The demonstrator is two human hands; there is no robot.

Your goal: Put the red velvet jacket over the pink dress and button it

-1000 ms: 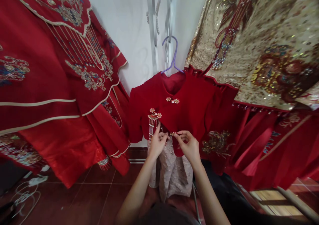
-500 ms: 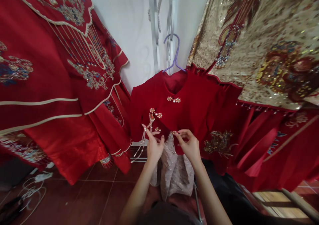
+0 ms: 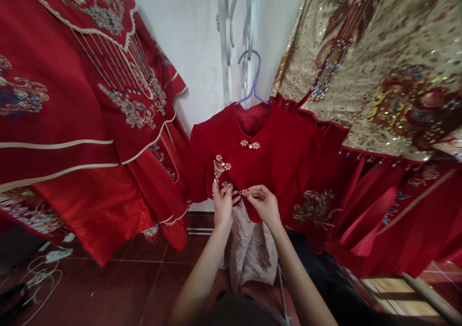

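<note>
A short red velvet jacket (image 3: 277, 148) hangs in front of me on a purple hanger (image 3: 255, 76). Its collar clasp (image 3: 250, 144), made of gold and pearl flowers, is joined. My right hand (image 3: 265, 203) pinches a gold flower clasp (image 3: 244, 192) at the lower edge of the jacket's front flap. On the left, my left hand (image 3: 224, 208) has its fingers closed around the jacket's other side, just below a matching flower piece (image 3: 226, 184). A beaded tassel ornament (image 3: 218, 168) hangs above that hand, its strands mostly hidden by the fingers.
Embroidered red garments (image 3: 144, 129) hang at the left, and a gold sequined garment (image 3: 361, 90) at the right. Behind the hanger is a white metal rack (image 3: 224, 42). Pale beaded fabric (image 3: 252, 254) hangs below the jacket. White cables (image 3: 45, 273) lie on the tiled floor.
My right hand has brought the flower clasp left, towards my left hand. My left hand's spread fingers have closed in on the jacket, and the tassel ornament has shifted slightly.
</note>
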